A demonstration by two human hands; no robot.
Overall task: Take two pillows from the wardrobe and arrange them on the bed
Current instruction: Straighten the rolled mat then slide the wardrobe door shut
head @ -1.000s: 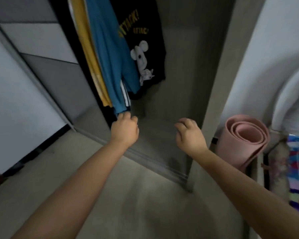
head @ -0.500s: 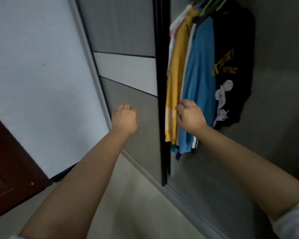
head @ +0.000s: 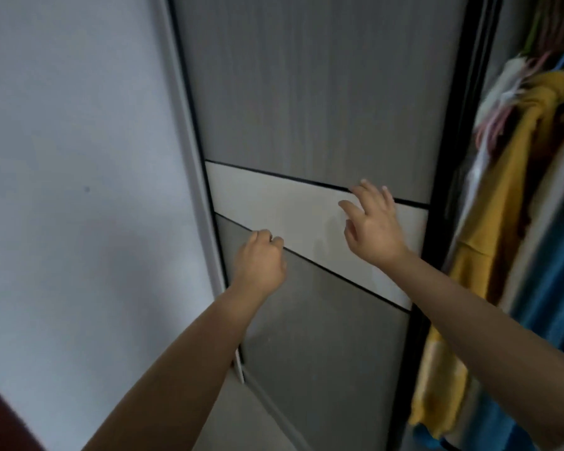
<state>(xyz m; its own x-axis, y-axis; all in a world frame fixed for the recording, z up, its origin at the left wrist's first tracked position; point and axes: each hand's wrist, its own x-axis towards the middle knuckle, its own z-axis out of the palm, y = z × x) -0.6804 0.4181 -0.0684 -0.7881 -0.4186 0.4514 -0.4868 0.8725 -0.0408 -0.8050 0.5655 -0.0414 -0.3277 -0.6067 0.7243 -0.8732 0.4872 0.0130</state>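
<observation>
Both hands (head: 316, 242) before sliding wardrobe door (head: 306, 92)

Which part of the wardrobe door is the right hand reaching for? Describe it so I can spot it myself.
Start at the white wall on the left; beside it stands the grey sliding door with black edging. Across its middle runs a pale cream band, where the open right hand is spread. It is the only light strip between two darker grey panels.
</observation>
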